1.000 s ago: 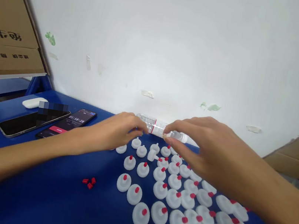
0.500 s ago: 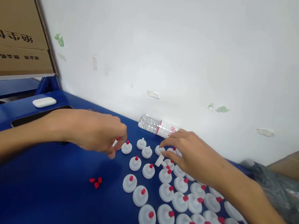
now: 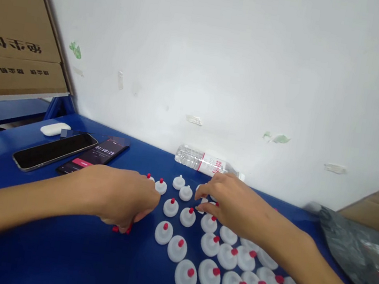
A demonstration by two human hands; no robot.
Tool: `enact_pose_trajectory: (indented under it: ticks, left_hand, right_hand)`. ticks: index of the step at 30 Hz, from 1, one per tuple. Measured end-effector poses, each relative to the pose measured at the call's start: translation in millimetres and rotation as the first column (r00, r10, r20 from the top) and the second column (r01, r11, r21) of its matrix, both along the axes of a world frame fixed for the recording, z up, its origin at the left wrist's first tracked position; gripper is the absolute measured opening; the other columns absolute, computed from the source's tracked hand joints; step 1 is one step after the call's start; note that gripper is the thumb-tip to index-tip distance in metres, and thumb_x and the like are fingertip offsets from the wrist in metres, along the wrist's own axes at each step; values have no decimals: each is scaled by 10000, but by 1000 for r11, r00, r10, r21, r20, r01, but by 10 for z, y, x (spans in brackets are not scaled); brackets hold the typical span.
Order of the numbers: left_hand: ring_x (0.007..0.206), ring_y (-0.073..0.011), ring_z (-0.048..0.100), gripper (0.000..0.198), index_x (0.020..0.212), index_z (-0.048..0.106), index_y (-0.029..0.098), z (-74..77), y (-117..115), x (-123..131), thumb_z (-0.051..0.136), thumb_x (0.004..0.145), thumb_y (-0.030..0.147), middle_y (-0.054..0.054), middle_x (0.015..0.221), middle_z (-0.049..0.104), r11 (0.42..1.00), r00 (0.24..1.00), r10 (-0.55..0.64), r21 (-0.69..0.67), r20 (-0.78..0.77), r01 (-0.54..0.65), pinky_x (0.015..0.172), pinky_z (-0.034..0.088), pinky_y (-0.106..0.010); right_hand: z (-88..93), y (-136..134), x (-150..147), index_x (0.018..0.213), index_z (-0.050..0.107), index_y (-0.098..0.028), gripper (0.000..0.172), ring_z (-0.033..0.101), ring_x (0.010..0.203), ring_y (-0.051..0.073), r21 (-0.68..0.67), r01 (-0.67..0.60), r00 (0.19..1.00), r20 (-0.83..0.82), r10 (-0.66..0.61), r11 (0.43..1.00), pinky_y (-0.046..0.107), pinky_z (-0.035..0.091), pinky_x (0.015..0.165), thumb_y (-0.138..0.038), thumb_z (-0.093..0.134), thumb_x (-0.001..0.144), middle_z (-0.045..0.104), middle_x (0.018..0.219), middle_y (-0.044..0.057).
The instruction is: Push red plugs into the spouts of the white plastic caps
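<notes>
My left hand (image 3: 127,199) is closed, fingertips pinched down at the small red caps (image 3: 115,229) on the blue table; its fingers hide most of them. At the far end of the rows, my right hand (image 3: 219,196) is curled, thumb and forefinger around a small white flat piece (image 3: 202,205). The piece is partly covered by the fingers. Several white round lids with red caps on their spouts (image 3: 188,217) stand between and below my hands. Two white lids, such as this bare lid (image 3: 179,182), have uncapped spouts.
A clear water bottle (image 3: 192,157) lies along the wall. Two phones, one a black phone (image 3: 56,151) and one a lit phone (image 3: 102,150), lie at left beside a white oval case (image 3: 55,129). A grey plastic bag (image 3: 347,251) sits at right; a cardboard box (image 3: 22,22) stands at upper left.
My left hand has moved down onto the loose red caps, uncovering the phones. My right hand has shifted slightly down and left around the white piece.
</notes>
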State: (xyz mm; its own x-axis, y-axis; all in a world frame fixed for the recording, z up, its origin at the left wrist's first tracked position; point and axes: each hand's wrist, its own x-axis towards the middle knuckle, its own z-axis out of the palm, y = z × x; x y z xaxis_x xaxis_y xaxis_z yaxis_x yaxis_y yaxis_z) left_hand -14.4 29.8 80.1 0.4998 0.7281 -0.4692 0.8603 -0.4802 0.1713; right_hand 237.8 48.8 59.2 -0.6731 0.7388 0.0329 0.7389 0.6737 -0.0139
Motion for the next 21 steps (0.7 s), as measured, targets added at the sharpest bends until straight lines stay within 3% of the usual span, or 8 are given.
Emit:
enact_pose_trajectory:
  ticks: [3,7,11,15,21]
  left_hand:
    - [710,-184,721,275,769,652,213,24,-1,59,615,716,-55,34,754,768,996,995,-46,-76,-84,40,542,410,-234]
    - [775,-196,727,260,768,654,199,53,5,120,630,725,-56,15,822,777,997,989,-77,-36,-126,73,566,405,-243]
    - [734,-207,701,227,777,685,208,16,17,102,639,740,-10,-10,825,764,991,985,-131,18,-116,134,534,368,-264]
    - [677,-191,652,251,741,668,205,-18,13,66,599,691,-31,-16,800,742,981,982,-177,70,-63,181,534,347,-272]
    - [453,-137,402,269,530,406,191,60,19,73,560,684,33,7,567,561,963,973,-223,143,-54,229,447,253,-299]
  right_hand:
    - [-8,-22,-17,1045,741,-295,142,671,871,255,1,39,999,1,-39,999,318,437,648,-313,744,904,707,889,46]
    - [-45,-60,-71,1115,671,-273,210,651,908,263,1,63,998,-1,-63,998,321,437,670,-287,731,914,684,960,63]
    - [-57,-93,-131,1107,644,-265,206,642,886,251,-4,38,999,-1,-38,999,320,438,681,-243,716,915,678,896,41]
    - [25,-89,-126,1033,644,-256,90,645,839,220,26,43,998,-40,-42,999,328,446,684,-322,647,972,699,890,25]
    - [60,6,-11,1025,698,-235,301,647,964,269,110,77,996,-52,-71,991,433,464,840,-375,434,1064,736,976,77]
